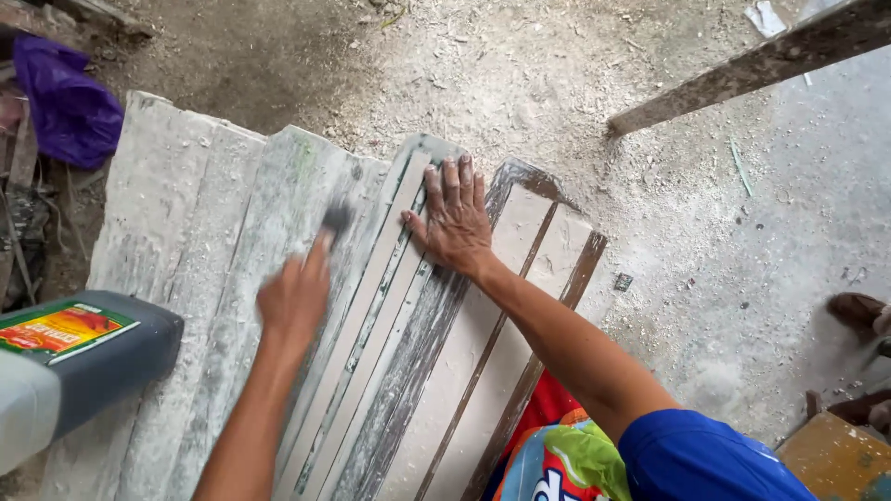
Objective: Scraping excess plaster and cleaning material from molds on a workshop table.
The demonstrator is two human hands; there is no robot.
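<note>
At the far left, a purple cloth bag (65, 102) lies on the dirty ground, and below it a dark grey plastic jug with a bright label (88, 362) rests on its side at the edge of the table. The table is a row of old grey wooden boards (176, 241) covered in pale dust. Next comes the left hand (295, 295), blurry because it is moving fast. Its fingers are closed around a small dark sanding block (336, 219), which pokes out past the fingertips and touches the wood. It looks like the rubbing step is going on right now, and the strokes seem to need a steady push along the length of the wood. Just right of the block lie the long thin pale wooden strips (371, 306), side by side, running from near the body out to the far end of the boards. The right hand (457, 223) lies flat on them with its fingers spread open, holding nothing, just pressing down to keep the strips from sliding. Further right are wider pale wooden slats (520, 269) with dark edges, then the dusty grey ground (705, 241) and a rough wooden beam (752, 65) slanting across the top corner.
</note>
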